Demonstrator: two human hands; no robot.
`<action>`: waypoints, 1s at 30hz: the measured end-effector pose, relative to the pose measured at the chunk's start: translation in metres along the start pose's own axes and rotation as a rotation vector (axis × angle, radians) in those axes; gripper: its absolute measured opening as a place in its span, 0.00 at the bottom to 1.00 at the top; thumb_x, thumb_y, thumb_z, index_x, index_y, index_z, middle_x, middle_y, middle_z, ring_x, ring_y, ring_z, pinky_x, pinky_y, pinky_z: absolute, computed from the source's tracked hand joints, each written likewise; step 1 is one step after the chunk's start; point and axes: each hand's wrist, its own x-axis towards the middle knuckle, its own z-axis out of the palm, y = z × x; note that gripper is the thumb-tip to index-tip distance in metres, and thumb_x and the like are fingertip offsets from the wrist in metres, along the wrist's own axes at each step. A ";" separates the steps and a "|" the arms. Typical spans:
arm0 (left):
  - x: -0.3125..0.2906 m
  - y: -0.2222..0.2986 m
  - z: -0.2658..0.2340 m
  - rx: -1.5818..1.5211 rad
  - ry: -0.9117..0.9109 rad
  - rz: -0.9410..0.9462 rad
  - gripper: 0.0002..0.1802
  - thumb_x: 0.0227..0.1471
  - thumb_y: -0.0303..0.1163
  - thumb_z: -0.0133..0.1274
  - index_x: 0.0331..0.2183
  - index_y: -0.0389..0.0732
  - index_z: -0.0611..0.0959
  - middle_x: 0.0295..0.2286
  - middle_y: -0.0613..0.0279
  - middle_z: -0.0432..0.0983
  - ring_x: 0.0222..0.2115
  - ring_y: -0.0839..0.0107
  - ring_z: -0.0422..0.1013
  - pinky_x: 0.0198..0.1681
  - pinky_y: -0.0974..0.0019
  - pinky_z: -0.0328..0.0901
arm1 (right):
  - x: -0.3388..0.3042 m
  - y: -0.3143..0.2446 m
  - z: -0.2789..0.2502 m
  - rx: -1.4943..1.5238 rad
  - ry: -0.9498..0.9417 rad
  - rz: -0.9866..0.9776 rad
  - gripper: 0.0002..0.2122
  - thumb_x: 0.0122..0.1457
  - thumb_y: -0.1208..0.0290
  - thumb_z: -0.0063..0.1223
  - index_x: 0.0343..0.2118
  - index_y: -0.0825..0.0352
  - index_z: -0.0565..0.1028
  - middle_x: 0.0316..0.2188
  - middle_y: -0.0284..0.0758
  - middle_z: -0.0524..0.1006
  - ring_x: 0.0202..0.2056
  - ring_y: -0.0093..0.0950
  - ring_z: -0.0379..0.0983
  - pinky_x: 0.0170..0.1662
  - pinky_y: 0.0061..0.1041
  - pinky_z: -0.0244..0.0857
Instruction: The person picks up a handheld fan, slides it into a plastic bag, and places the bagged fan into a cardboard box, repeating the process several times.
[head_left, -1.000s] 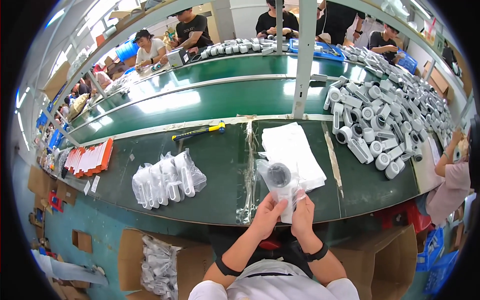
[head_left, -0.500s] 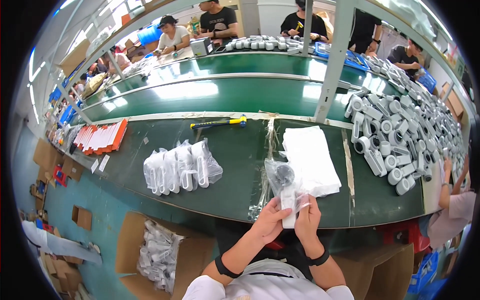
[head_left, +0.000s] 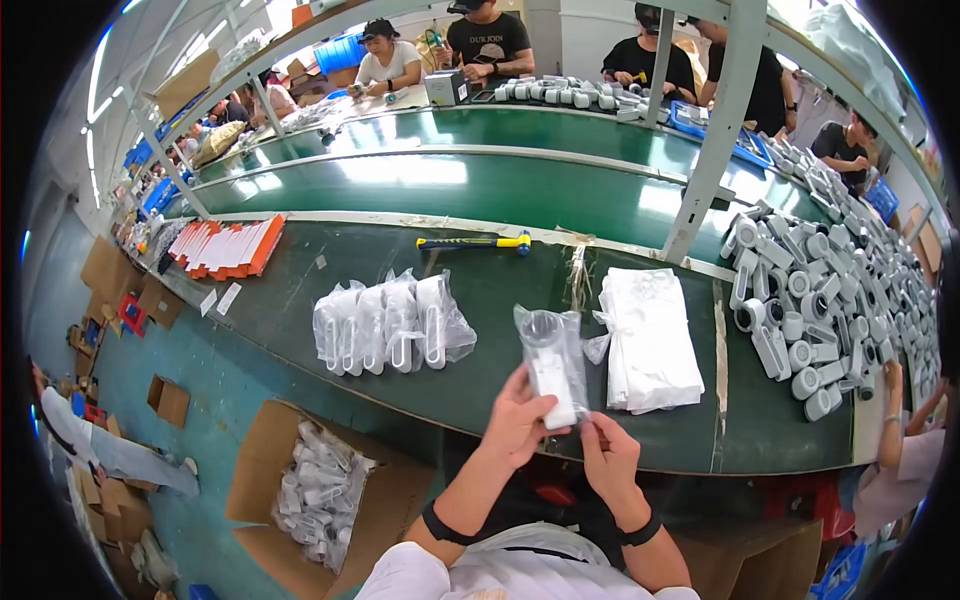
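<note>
A white device with a round grey head, inside a clear plastic bag (head_left: 552,372), is held above the near edge of the table. My left hand (head_left: 518,422) grips its lower end, thumb across the front. The fingers of my right hand (head_left: 611,458) pinch the bag's edge at the device's bottom end. Right of it lies a stack of white plastic bags (head_left: 655,345), its left edge ruffled. To the left, several bagged white devices (head_left: 385,328) lie side by side in a row.
A yellow and black hammer (head_left: 475,243) lies at the table's far edge. Orange and white cards (head_left: 228,247) are at the left, a heap of grey-white devices (head_left: 800,300) at the right. An open cardboard box (head_left: 258,490) of bagged devices stands below. A metal post (head_left: 715,140) rises beyond the table.
The device has gone further into the bag and, with both hands, has moved left off the bag stack. My right hand has shifted to the bag's lower edge. The whole view has shifted slightly.
</note>
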 end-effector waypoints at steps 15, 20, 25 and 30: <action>0.061 0.038 -0.072 1.724 0.715 0.663 0.28 0.46 0.23 0.52 0.52 0.38 0.72 0.43 0.48 0.74 0.43 0.46 0.68 0.46 0.52 0.64 | -0.014 0.029 -0.020 0.039 -0.046 0.101 0.08 0.58 0.73 0.56 0.37 0.71 0.78 0.24 0.36 0.79 0.25 0.19 0.75 0.30 0.19 0.69; 0.053 0.038 -0.085 1.866 0.748 0.912 0.31 0.42 0.30 0.62 0.51 0.39 0.74 0.49 0.49 0.71 0.48 0.48 0.66 0.55 0.53 0.57 | -0.014 0.016 -0.030 0.066 -0.118 0.164 0.08 0.57 0.70 0.57 0.38 0.68 0.79 0.27 0.36 0.79 0.27 0.18 0.74 0.31 0.20 0.69; 0.020 0.026 -0.026 1.583 0.436 1.053 0.23 0.43 0.28 0.62 0.44 0.35 0.77 0.52 0.48 0.67 0.51 0.47 0.64 0.55 0.51 0.57 | 0.000 -0.008 -0.104 -0.183 0.089 0.099 0.10 0.57 0.69 0.58 0.39 0.68 0.78 0.26 0.35 0.79 0.25 0.18 0.73 0.30 0.20 0.68; 0.019 -0.012 0.057 1.475 -0.192 0.916 0.18 0.44 0.25 0.60 0.40 0.35 0.79 0.42 0.53 0.76 0.43 0.54 0.72 0.48 0.59 0.66 | 0.064 0.026 -0.216 -0.529 0.573 0.033 0.12 0.55 0.71 0.57 0.41 0.69 0.75 0.32 0.36 0.77 0.32 0.26 0.72 0.37 0.25 0.68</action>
